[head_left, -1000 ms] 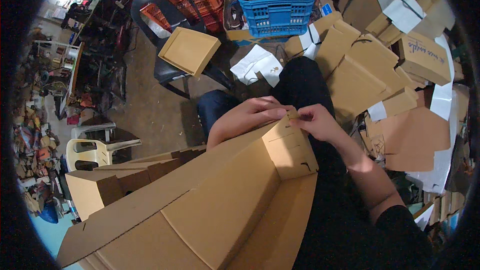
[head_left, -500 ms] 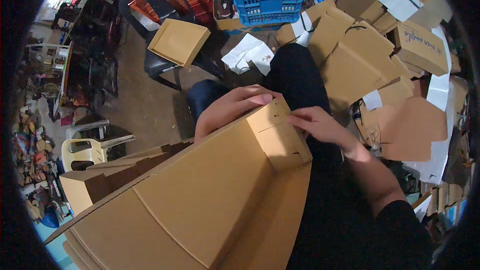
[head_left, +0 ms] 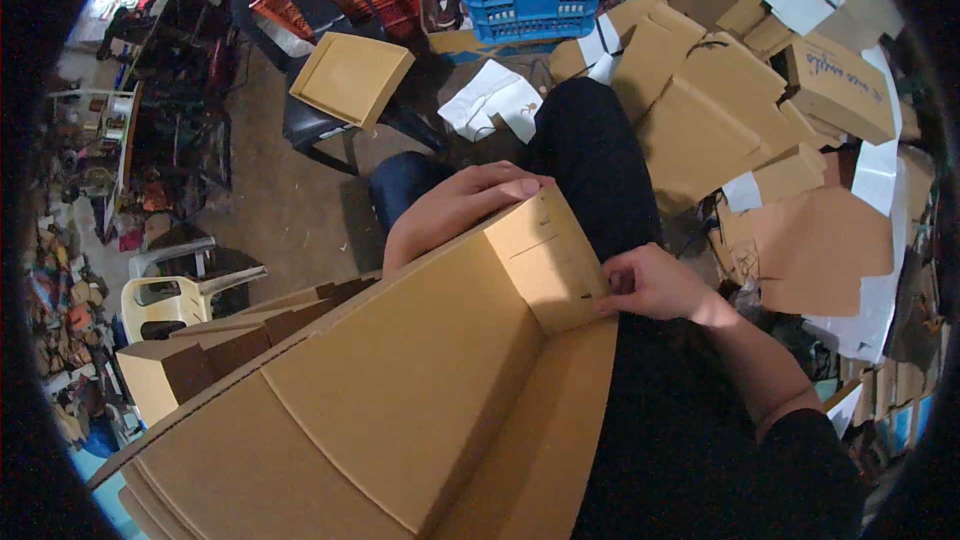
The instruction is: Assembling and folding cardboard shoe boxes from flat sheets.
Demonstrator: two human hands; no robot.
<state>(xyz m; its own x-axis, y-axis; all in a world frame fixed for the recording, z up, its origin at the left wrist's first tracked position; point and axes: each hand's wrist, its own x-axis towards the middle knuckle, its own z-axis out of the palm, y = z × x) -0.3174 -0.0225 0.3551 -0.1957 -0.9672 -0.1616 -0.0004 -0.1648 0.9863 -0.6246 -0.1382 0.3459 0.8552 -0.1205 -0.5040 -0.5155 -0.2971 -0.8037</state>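
Note:
A large brown cardboard box, partly folded up, slants across my lap from the lower left to the middle. Its short end wall stands up at the far end, with slits and dark marks in it. My left hand grips the far left corner, thumb over the top edge and the other fingers partly hidden behind the board. At the right side of that end wall, my right hand is closed, thumb and fingertips pinching the edge near the lower corner.
A shallow cardboard tray rests on a black plastic chair. Beyond my knees is a blue crate. Flat and folded cardboard is piled on the right. More folded boxes and a cream chair stand at left.
My right hand has slid down along the end wall's right edge, from near its upper part to near the lower corner. The left hand keeps its hold at the far corner.

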